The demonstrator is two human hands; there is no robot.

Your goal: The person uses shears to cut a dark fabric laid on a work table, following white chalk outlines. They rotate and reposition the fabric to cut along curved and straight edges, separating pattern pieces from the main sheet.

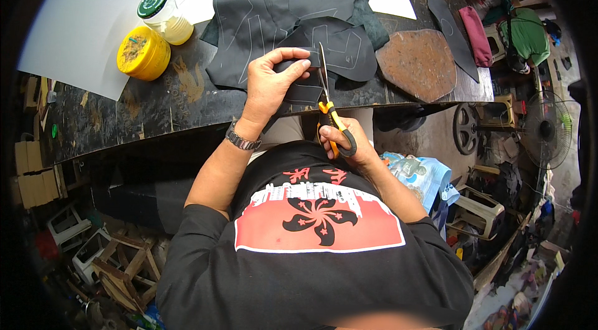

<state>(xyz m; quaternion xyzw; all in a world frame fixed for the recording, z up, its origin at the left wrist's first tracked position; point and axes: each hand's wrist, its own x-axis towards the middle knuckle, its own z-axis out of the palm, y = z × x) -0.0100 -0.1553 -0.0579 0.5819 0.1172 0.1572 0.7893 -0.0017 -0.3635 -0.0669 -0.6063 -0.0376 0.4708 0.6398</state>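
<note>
We judge that the step in hand is cutting a small black piece (314, 61) of sheet along its marking. It sits just above the near edge of the surface (187, 102), below the big black sheet (249, 37) that lies toward 12 o'clock with pale outlines drawn on it. Our left hand (277, 81) has its fingers pinched on the piece, thumb against forefinger. Our right hand (346, 140), toward 4 o'clock from the left, has its fingers wrapped around the handles of the yellow-and-black scissors (324, 99). The blades point to 12 o'clock, at the piece's right side and near the left fingertips; we cannot tell how far apart they are. As we see it, the next move calls for a steady pinch, a slight turn of the piece to bring its line to the blades, and fingertips kept clear.
</note>
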